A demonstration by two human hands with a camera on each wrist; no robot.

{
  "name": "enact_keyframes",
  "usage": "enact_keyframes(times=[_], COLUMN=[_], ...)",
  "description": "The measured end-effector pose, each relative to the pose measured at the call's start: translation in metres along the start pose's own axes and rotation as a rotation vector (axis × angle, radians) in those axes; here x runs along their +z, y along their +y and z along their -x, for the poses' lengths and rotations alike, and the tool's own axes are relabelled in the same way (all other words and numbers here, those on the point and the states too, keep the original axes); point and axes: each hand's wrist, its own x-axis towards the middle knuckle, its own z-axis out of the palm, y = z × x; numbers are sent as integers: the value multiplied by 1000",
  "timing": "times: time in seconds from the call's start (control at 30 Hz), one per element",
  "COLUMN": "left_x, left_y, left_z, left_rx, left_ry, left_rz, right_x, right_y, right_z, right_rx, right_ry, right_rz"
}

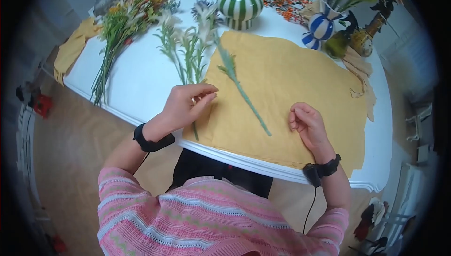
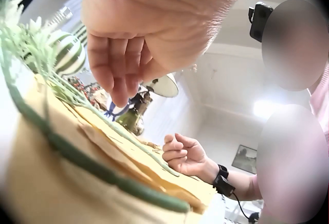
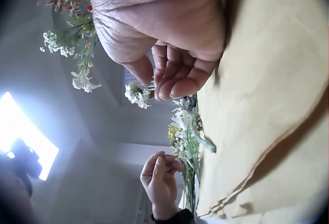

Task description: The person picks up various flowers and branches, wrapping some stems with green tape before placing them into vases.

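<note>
My left hand (image 1: 187, 103) hovers over the left edge of a mustard-yellow sheet (image 1: 300, 77), thumb and fingers loosely bent with nothing between them. Close by lie white artificial flowers (image 1: 188, 51) with green stems, one stem passing beneath the hand. On the sheet, a single flower stem (image 1: 246, 98) slants between both hands, its blue spiky head (image 1: 204, 14) toward the back. My right hand (image 1: 307, 122) rests low over the right part of the sheet, fingers loosely curled and holding nothing. In the right wrist view, its fingertips (image 3: 182, 87) show no object between them.
At the back stands a green-and-white striped vase (image 1: 239, 2). A blue-and-white vase (image 1: 322, 26) with greenery is at back right, beside orange berry sprigs (image 1: 286, 4). A long-stemmed bunch of flowers (image 1: 115, 33) lies left on the white table (image 1: 136, 77).
</note>
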Motion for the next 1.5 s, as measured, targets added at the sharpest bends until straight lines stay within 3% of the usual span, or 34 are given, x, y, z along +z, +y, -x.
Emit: enact_keyframes(times=[0.07, 0.13, 0.2, 0.27, 0.33, 0.37, 0.47, 0.6, 0.67, 0.77, 0.97, 1.2, 1.37, 1.5], left_x=[-12, -20, -23, -23, -20, -18, -17, -13, -12, -11, -16, -15, -13, -10], left_y=[-12, -12, -23, -25, -28, -33, -35, -40, -39, -41, -42, -42, -41, -40], left_z=[17, 29, 40, 45, 49, 50, 52, 56, 56, 56, 58, 58, 59, 58], left_rx=[-49, -155, 32, 37, 43, 63, 108, 129, 128, 130, 135, 133, 114, 98], left_ry=[126, 125, 113, 70, 31, 31, 63, 131, 156, 180, 174, 216, 226, 228], left_rz=[-196, -184, -351, -335, -324, -331, -329, -337, -356, -343, -311, -305, -319, -333], right_x=[13, 30, 56, 80, 99, 110, 122, 125, 133, 157, 173, 174, 169, 161], right_y=[-2, -3, -2, 1, 4, 4, 5, 4, -6, -28, -50, -57, -49, -42], right_z=[-2, -9, -17, -29, -42, -47, -66, -84, -90, -95, -115, -116, -102, -90], right_rx=[41, 83, 74, 61, -197, -255, -179, -130, -163, -191, -293, -307, -229, -272], right_ry=[13, 28, 44, 54, -21, -3, -34, -14, 55, 73, 56, 47, 51, 37], right_rz=[71, 369, 481, 594, 1154, 1273, 1449, 1253, 927, 725, 556, 577, 849, 912])
